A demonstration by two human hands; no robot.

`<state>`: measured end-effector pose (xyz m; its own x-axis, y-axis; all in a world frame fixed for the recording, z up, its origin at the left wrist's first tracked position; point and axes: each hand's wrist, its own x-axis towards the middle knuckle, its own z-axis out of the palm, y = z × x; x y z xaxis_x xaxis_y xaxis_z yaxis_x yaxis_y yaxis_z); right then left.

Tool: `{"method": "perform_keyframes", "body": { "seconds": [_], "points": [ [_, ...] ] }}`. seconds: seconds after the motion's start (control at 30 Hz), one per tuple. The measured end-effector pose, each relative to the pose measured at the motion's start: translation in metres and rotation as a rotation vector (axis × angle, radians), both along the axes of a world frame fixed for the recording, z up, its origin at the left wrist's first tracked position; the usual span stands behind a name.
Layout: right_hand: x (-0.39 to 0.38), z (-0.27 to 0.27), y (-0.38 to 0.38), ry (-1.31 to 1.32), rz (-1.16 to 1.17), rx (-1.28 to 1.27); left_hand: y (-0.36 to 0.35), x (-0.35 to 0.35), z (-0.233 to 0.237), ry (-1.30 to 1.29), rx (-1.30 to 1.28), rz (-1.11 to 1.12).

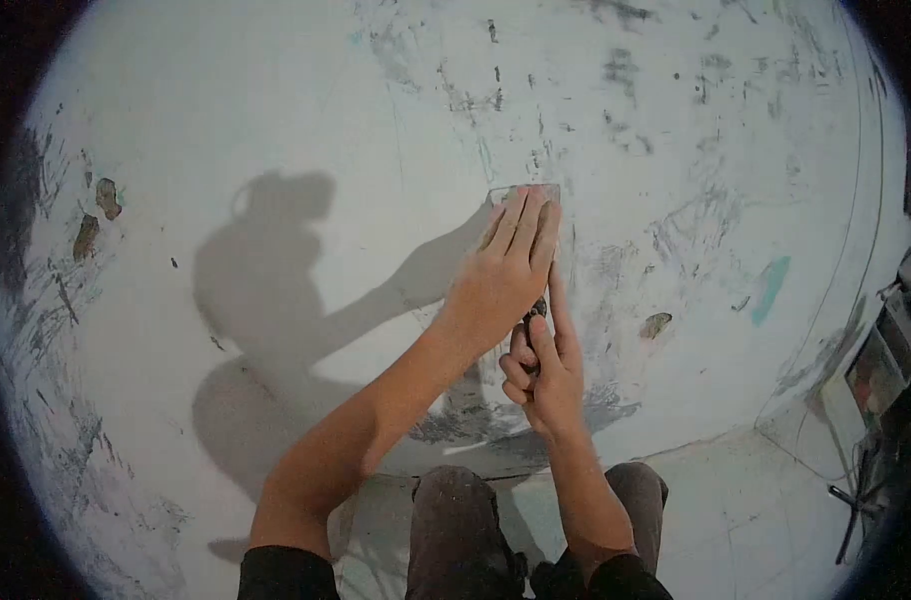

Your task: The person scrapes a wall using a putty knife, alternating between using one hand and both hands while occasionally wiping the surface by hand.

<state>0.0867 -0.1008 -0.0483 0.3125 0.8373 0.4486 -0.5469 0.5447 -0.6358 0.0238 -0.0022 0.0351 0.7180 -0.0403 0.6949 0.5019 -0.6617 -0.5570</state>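
Up against the scuffed white wall (376, 120), got the left hand (506, 265) laid open over the blade of a flat scraper (551, 192), fingers pretty much together. Got the right hand (554, 375) just below, curled round the dark handle (536, 308), with one finger stretched up alongside.

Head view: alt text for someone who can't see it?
Left hand lies flat over a thin plate against a scuffed white wall; right hand grips a dark handle just below. The person's shadow falls to the left.
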Motion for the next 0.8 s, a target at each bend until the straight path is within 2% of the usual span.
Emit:
{"method": "perform_keyframes", "body": {
  "seconds": [0.13, 0.2, 0.33, 0.4, 0.47, 0.53, 0.63, 0.7, 0.8],
  "points": [
    [0.001, 0.015, 0.005, -0.025, 0.003, 0.035, 0.007, 0.003, 0.014, -0.019, 0.04, 0.021],
    [0.002, 0.022, 0.012, -0.081, -0.021, 0.083, 0.011, 0.005, 0.021, -0.05, 0.141, 0.053],
    [0.0, 0.04, 0.001, -0.084, 0.001, 0.078, 0.005, 0.004, 0.031, -0.09, 0.076, 0.012],
    [-0.003, 0.032, -0.007, -0.087, -0.008, 0.067, 0.0, 0.003, 0.023, -0.077, 0.052, 0.027],
    [-0.004, 0.024, -0.017, -0.046, -0.018, -0.056, 0.002, 0.003, 0.006, 0.017, 0.069, 0.103],
    [-0.003, 0.016, -0.015, -0.029, -0.002, -0.04, 0.001, 0.002, 0.002, 0.009, 0.052, 0.051],
    [-0.003, 0.022, -0.005, -0.009, -0.014, -0.005, 0.003, 0.005, 0.015, -0.016, 0.072, 0.042],
    [-0.001, 0.032, 0.003, -0.041, 0.001, 0.104, 0.005, 0.007, 0.03, -0.026, 0.077, 0.064],
    [-0.004, 0.035, -0.002, -0.019, -0.009, 0.041, 0.0, 0.006, 0.03, -0.019, 0.119, 0.114]
  ]
}}
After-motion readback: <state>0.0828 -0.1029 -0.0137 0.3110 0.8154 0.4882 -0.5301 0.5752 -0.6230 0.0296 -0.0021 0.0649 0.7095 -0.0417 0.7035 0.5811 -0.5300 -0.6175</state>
